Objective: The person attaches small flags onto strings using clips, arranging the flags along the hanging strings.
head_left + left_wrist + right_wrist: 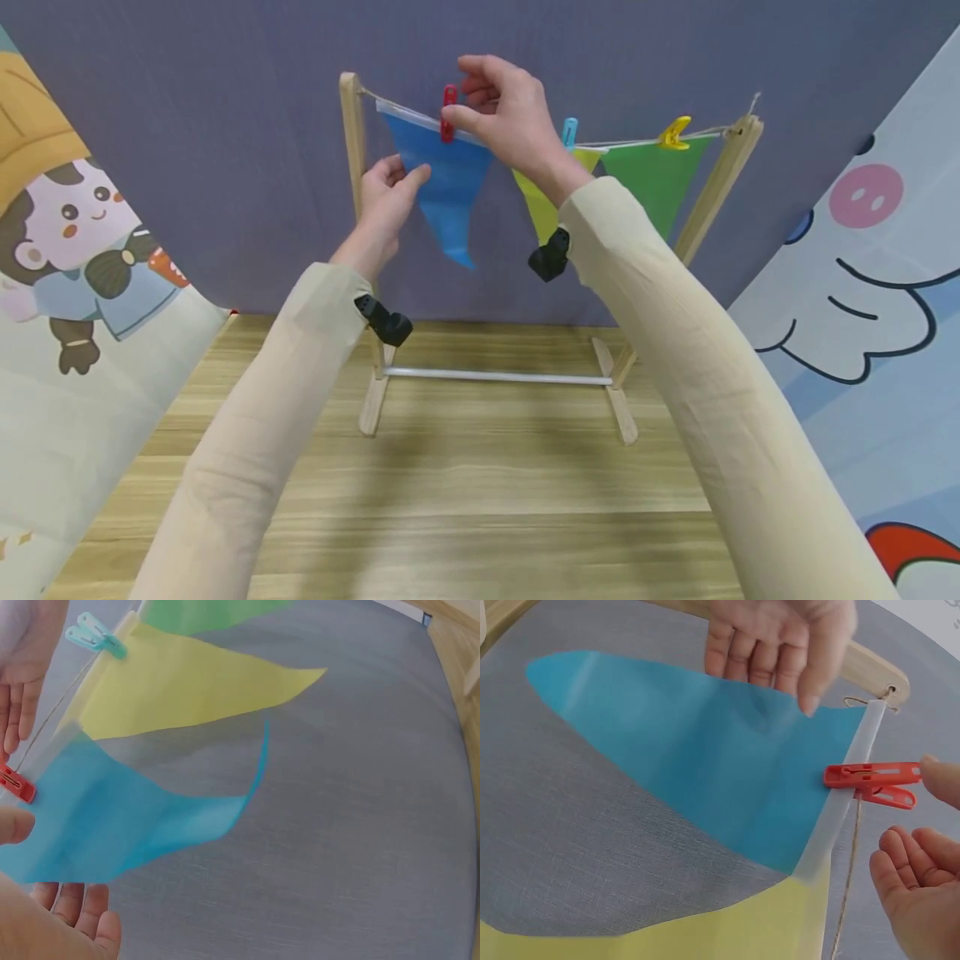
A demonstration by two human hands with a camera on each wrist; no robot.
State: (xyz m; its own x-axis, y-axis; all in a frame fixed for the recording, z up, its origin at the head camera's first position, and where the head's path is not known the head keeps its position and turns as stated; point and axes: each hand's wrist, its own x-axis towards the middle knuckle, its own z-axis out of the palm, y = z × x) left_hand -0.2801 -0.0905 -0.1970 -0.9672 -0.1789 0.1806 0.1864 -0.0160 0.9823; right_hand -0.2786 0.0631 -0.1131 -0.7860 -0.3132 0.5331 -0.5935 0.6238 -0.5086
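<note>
A blue pennant [450, 196] with a white top strip hangs from a string. A red clothespin [448, 125] is clipped over its strip. My right hand [506, 112] is at this clothespin, thumb tip by the end of one handle, the other fingers loosely bent and apart from it. My left hand [386, 204] is at the pennant's left edge, thumb in front and fingertips behind, with a gap between them. Further along hang a yellow pennant [187, 682] with a light-blue clothespin [570, 132] and a green pennant [660, 179] with a yellow clothespin [675, 133].
The string runs between two wooden posts, the left post [351, 133] and the right post [723, 183]. A white rod [495, 376] joins them low down, above the wood-patterned surface [480, 475]. Behind stands a grey cloth panel [225, 150], with cartoon-printed panels at both sides.
</note>
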